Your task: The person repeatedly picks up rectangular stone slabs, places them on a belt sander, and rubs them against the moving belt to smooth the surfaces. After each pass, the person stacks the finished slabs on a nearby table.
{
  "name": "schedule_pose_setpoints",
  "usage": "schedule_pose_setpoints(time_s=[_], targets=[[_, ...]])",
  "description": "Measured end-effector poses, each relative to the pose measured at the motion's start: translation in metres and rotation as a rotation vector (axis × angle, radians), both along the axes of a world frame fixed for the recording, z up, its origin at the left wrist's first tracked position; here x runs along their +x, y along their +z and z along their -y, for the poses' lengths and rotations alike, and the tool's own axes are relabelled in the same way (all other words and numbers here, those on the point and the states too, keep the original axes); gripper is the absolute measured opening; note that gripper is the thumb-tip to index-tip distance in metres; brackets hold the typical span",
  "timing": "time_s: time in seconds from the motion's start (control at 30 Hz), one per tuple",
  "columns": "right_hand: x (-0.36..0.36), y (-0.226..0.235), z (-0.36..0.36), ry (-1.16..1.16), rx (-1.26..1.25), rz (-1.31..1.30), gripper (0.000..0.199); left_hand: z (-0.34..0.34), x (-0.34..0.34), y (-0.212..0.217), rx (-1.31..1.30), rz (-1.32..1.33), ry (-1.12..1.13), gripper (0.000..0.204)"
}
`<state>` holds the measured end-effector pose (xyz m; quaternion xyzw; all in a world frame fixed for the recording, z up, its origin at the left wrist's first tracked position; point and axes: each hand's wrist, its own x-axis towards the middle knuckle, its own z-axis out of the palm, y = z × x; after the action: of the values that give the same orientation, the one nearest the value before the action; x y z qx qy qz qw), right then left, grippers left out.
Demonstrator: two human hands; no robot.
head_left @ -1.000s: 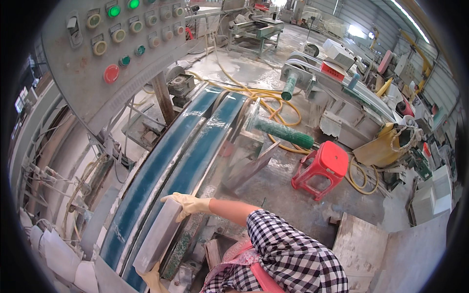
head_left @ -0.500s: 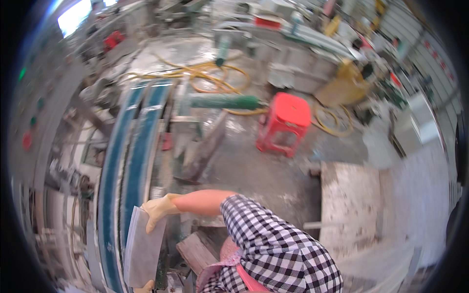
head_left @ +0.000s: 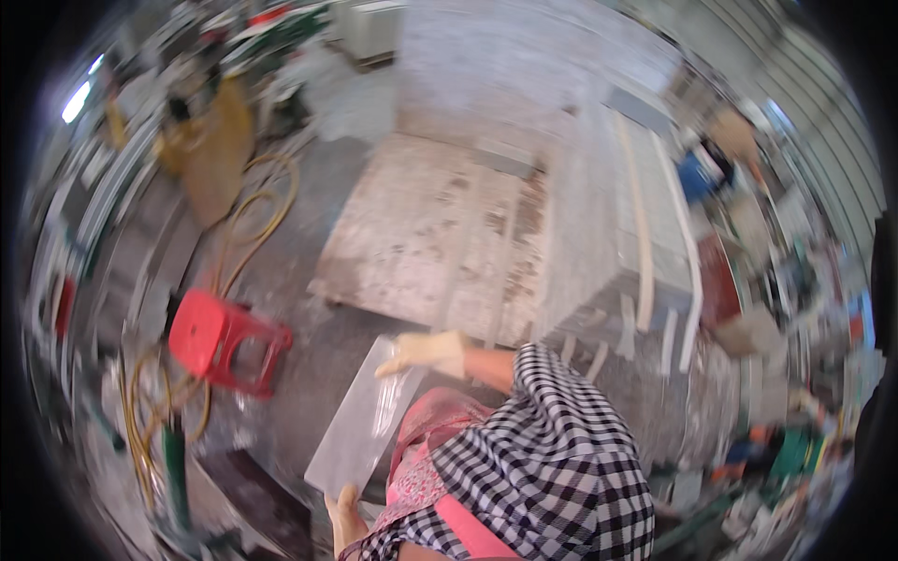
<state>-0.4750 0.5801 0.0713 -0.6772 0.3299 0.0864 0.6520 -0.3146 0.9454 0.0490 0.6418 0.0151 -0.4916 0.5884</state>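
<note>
I hold a long grey stone slab point(head_left: 363, 423) in front of my pink apron, tilted, with its far end higher. My right hand point(head_left: 426, 354), in a pale yellow glove, grips the far top end, its arm coming out of a black-and-white checked sleeve. At the near bottom edge my left hand point(head_left: 344, 512) grips the slab. The whole picture is blurred by motion.
A red plastic stool point(head_left: 221, 338) stands on the concrete floor to my left, with yellow hoses point(head_left: 140, 425) coiled beside it. Ahead lies a large stained stone slab point(head_left: 435, 234). Stacked pale slabs point(head_left: 629, 220) stand to the right, with cluttered debris beyond.
The view has swung right, away from the blue conveyor machine toward the big floor slab. The stool has shifted to the left of the picture. Both hands still hold the grey slab.
</note>
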Motion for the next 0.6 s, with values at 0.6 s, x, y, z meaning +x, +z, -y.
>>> schedule_pose_setpoints(time_s=[0.6], targets=[[-0.182,0.060,-0.155,-1.996,-0.064,0.320,0.045,0.404,-0.041,0.074,-0.269,-0.039,-1.425,0.077]])
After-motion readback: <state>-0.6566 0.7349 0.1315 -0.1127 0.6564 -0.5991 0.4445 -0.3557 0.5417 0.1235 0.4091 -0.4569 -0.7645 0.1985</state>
